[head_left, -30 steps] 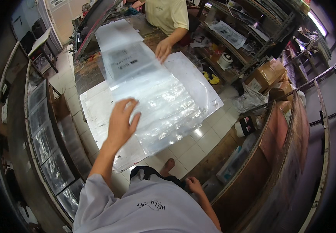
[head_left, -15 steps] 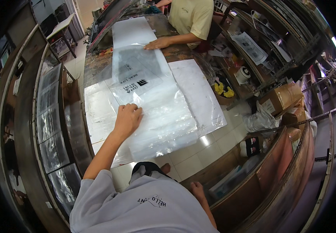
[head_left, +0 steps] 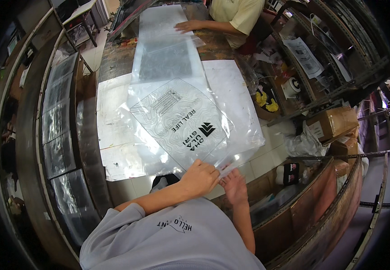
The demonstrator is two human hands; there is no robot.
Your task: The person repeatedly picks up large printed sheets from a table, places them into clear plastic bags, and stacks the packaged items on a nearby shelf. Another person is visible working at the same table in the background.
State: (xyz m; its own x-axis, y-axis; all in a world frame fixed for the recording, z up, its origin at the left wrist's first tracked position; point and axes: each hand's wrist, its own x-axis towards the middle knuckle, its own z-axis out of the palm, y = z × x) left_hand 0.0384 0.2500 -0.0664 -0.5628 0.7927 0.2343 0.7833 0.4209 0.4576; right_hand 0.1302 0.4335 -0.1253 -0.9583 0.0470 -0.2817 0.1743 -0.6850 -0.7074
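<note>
A clear plastic bag [head_left: 177, 119] with black line patterns and a black logo is stretched toward me, tilted, over a stack of clear plastic bags [head_left: 159, 67]. My left hand [head_left: 200, 177] is closed on its near edge, knuckles up. Close beside it, my right hand [head_left: 235, 185] pinches the same bag near its corner; the fingertips are partly covered by the film. On the far side of the table, a co-worker's hand [head_left: 189, 26] lies at the right edge of a pale translucent sheet [head_left: 159, 20].
White sheets [head_left: 118, 130] cover the near part of the paint-stained table [head_left: 118, 58]. Racks of clear panels [head_left: 60, 126] stand on my left. At right are metal shelves [head_left: 330, 81], a cardboard box [head_left: 334, 123], a wooden rack [head_left: 312, 198] and yellow scraps [head_left: 267, 102].
My left hand moved nearer and to the right, drawing the printed bag off the stack toward me. My right hand rose from my side to the bag's edge. The co-worker's hand shifted farther back.
</note>
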